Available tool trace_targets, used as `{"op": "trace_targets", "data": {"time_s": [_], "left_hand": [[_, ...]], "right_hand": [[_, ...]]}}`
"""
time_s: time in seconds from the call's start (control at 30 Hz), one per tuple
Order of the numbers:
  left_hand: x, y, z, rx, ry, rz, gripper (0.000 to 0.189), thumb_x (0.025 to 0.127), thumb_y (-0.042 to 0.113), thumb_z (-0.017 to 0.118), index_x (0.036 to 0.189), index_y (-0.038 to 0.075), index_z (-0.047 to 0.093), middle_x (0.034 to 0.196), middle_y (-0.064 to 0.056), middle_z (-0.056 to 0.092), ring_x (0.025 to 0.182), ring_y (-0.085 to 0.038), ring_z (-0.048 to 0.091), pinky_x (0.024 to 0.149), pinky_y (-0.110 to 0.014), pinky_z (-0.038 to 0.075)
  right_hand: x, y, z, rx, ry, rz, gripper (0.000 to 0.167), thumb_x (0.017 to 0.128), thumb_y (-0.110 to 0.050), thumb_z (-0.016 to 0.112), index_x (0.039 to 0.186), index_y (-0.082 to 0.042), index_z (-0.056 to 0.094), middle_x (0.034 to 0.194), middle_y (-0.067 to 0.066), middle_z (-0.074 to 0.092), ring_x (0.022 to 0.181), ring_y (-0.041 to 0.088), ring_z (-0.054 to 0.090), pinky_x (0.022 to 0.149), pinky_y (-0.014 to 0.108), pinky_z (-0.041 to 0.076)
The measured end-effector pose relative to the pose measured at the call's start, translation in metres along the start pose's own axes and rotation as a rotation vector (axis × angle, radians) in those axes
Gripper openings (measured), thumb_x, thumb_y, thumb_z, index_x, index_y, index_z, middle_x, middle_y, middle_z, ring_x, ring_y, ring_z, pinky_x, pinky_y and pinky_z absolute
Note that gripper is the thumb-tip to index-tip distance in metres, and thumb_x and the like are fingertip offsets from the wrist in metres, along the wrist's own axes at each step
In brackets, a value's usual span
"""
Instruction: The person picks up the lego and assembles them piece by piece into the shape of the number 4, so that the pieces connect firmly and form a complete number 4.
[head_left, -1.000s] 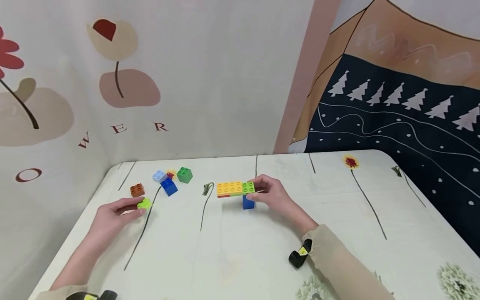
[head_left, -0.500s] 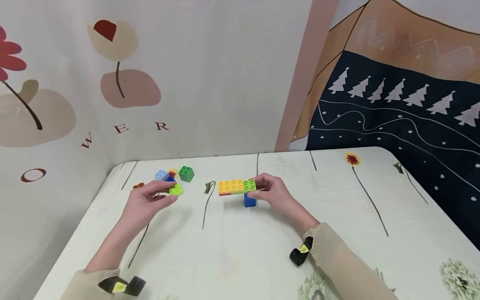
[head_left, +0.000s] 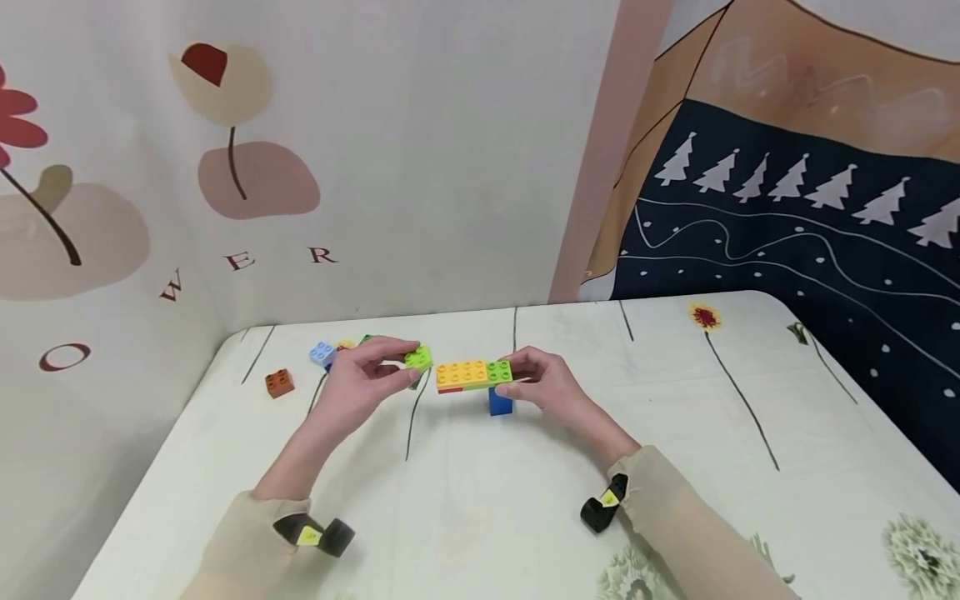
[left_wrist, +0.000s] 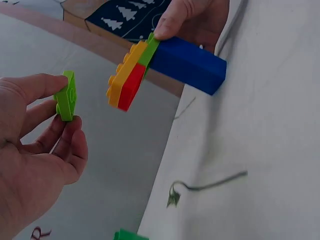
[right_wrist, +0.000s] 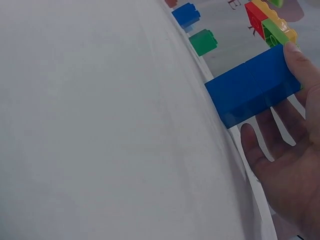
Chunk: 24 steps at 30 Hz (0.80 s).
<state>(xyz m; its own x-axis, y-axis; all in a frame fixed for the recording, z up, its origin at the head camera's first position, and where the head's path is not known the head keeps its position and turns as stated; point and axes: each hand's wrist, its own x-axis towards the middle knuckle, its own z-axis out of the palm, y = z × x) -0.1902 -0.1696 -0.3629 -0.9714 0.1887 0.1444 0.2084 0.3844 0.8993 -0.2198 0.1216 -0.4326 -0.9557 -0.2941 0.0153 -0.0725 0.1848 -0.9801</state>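
My left hand (head_left: 356, 383) pinches a flat lime green toy brick (head_left: 418, 358) between thumb and fingers, above the table. Just right of it, a small gap away, is a built piece gripped by my right hand (head_left: 546, 385). That piece has a blue column (left_wrist: 187, 65) beneath a green brick (head_left: 498, 372). A yellow brick (head_left: 461, 373) extends leftward on top, with a red brick (left_wrist: 131, 87) under its far end. The right thumb and fingers hold it at the green brick and the column's top. Whether the column touches the table, I cannot tell.
On the table's left lie a brown brick (head_left: 280, 383) and a light blue brick (head_left: 322, 352). A dark blue brick (right_wrist: 186, 16) and a green brick (right_wrist: 202, 42) are mostly hidden behind my left hand in the head view. A printed wall cloth (head_left: 450, 167) rises behind the table.
My left hand has carried the lime green brick rightward and slightly up, close to the built piece, uncovering the brown brick. My right hand and its piece have stayed nearly still.
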Motion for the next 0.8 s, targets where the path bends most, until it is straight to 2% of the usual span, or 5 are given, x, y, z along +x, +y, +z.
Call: {"op": "trace_targets", "data": {"time_s": [0.2,0.37,0.63,0.8], "left_hand": [[0.014,0.01,0.017,-0.05,0.03,0.063,0.038,0.093,0.005,0.076,0.13,0.005,0.07,0.125,-0.01,0.064,0.111,-0.025,0.062,0.085,-0.019,0.055],[0.024,0.016,0.031,-0.05,0.02,0.101,0.037,0.092,0.005,0.077,0.128,0.005,0.071,0.123,-0.008,0.065,0.109,-0.024,0.062,0.09,-0.021,0.054],[0.03,0.022,0.055,-0.026,-0.012,0.14,0.033,0.089,0.006,0.081,0.121,0.007,0.074,0.117,-0.006,0.069,0.107,-0.024,0.064,0.099,-0.048,0.053],[0.031,0.021,0.064,-0.024,-0.041,0.144,0.029,0.088,0.005,0.082,0.116,0.007,0.075,0.115,-0.004,0.07,0.106,-0.024,0.065,0.095,-0.043,0.056]], "right_hand": [[0.002,-0.001,0.003,0.01,-0.006,0.006,0.036,0.089,-0.01,0.081,0.122,-0.004,0.068,0.117,0.011,0.07,0.103,0.024,0.068,0.084,0.03,0.058],[0.002,0.0,0.002,0.006,0.007,0.014,0.035,0.09,-0.01,0.081,0.122,-0.005,0.068,0.117,0.01,0.07,0.104,0.025,0.068,0.085,0.031,0.058],[0.0,0.0,-0.001,-0.007,0.003,-0.015,0.034,0.09,-0.013,0.082,0.12,-0.004,0.068,0.115,0.01,0.071,0.104,0.026,0.068,0.086,0.033,0.058],[0.0,0.0,-0.002,-0.017,0.004,-0.041,0.034,0.089,-0.013,0.082,0.119,-0.004,0.069,0.113,0.009,0.072,0.105,0.025,0.068,0.088,0.035,0.057]]}}
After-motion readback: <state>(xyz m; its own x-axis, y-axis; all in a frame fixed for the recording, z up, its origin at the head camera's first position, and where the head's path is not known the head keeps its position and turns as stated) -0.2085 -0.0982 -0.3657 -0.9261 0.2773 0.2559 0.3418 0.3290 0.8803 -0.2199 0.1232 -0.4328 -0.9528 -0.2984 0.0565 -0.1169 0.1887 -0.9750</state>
